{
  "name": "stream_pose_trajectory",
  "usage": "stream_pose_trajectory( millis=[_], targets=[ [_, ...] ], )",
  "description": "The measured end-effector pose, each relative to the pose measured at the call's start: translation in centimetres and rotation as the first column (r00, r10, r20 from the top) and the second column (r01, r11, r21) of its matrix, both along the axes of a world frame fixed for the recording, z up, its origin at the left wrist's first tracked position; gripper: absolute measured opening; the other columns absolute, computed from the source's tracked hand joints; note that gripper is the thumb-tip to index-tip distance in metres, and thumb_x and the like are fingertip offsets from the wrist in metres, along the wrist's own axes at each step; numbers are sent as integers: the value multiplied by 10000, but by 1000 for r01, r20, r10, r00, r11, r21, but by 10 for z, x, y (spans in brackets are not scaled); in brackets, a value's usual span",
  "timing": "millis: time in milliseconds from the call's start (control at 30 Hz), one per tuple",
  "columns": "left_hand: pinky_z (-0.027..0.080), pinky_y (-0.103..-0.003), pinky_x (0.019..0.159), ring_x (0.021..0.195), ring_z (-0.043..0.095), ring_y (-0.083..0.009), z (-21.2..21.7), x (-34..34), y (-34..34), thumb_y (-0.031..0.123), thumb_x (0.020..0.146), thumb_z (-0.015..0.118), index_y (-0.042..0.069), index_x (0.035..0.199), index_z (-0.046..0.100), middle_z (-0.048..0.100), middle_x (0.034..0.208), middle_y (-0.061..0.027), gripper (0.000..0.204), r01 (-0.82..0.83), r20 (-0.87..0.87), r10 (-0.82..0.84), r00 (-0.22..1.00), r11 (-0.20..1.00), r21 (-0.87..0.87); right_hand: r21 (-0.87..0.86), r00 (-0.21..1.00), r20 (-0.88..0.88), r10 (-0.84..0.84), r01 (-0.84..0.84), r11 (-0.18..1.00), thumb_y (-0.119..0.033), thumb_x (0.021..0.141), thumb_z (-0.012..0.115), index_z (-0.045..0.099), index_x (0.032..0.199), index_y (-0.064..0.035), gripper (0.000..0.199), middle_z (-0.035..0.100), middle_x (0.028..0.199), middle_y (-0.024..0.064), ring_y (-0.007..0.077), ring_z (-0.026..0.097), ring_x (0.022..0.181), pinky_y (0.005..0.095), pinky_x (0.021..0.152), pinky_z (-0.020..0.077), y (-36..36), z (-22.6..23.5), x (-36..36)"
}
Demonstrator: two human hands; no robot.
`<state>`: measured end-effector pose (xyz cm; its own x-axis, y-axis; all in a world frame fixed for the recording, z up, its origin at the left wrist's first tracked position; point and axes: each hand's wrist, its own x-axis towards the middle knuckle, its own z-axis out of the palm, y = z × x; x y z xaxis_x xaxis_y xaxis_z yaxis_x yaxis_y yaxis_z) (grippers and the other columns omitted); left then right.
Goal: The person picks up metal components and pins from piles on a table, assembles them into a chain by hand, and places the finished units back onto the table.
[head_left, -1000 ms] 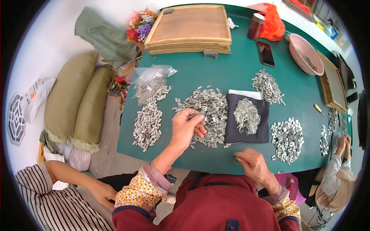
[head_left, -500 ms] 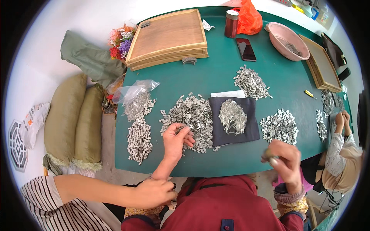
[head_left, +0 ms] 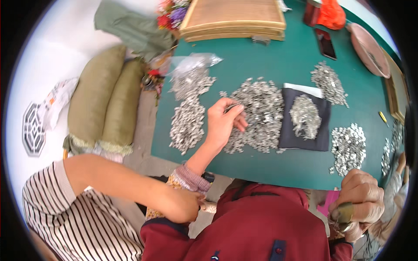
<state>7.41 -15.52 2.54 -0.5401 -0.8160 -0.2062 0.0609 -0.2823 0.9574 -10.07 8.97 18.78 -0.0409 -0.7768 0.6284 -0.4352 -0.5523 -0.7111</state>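
Note:
My left hand [head_left: 223, 121] hovers at the left edge of a large heap of small silvery metal pieces [head_left: 259, 113]. Its thumb and fingers pinch a small dark metal piece [head_left: 234, 107]. My right hand [head_left: 360, 201] is closed, off the near right edge of the table; a greenish cover sits on one fingertip, and what the fingers hold cannot be made out. Between the heaps, a dark folded cloth [head_left: 300, 143] bears a pile of thin metal pins [head_left: 305, 116]. Another heap of metal pieces [head_left: 348, 148] lies nearest my right hand.
Wooden trays [head_left: 233, 32] are stacked at the back, with a phone [head_left: 325, 43] and pink basin [head_left: 368, 50] to their right. More metal pieces [head_left: 187, 124] lie at left beside a plastic bag [head_left: 193, 63]. A person's bare arm [head_left: 130, 182] in a striped shirt reaches across my left sleeve.
The view has swung left and down, so the table sits farther right and higher. My right hand has drawn down toward me. My left hand keeps its pinch beside the large heap.

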Motion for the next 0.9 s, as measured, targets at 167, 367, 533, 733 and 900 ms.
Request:
stream_pose_trajectory(
  millis=[167,367,533,733,900],
  targets=[
    [521,-294,428,550,646,-204,2,9,-11,47,904,619,-57,987,560,646,769,-158,146,-24,-58,23,998,999,-21,79,996,60,-68,63,995,-353,823,724,669,709,-91,291,592,617,4,128,500,486,280,474,344,2,-15,12],
    [521,-294,424,543,641,-203,2,16,-25,50,911,612,-55,977,561,641,758,-153,134,-21,-51,20,998,999,-26,222,992,90,-88,66,973,-350,788,743,692,738,-64,294,608,615,29,163,547,500,289,482,389,-1,-33,9],
    [527,-303,430,548,647,-212,5,5,-36,50,902,617,-37,975,571,645,756,-150,123,-63,-75,60,995,998,-30,288,981,89,-172,140,947,-336,792,747,684,733,-51,298,623,638,48,181,562,531,294,503,408,8,-36,5],
    [533,-294,467,573,650,-203,14,-6,-40,85,877,677,-32,985,577,662,801,-170,188,-149,-41,146,988,987,-68,-175,970,243,24,20,984,-279,828,722,675,675,-93,246,645,650,48,162,519,464,287,432,362,6,-3,-17],
    [527,-287,476,587,650,-193,-7,-11,-35,79,896,655,-20,978,583,668,811,-155,148,-102,-37,101,994,995,-22,58,773,-25,633,-631,773,-101,839,714,635,1081,14,280,664,794,40,144,543,613,261,525,432,12,50,-54]
  ],
)
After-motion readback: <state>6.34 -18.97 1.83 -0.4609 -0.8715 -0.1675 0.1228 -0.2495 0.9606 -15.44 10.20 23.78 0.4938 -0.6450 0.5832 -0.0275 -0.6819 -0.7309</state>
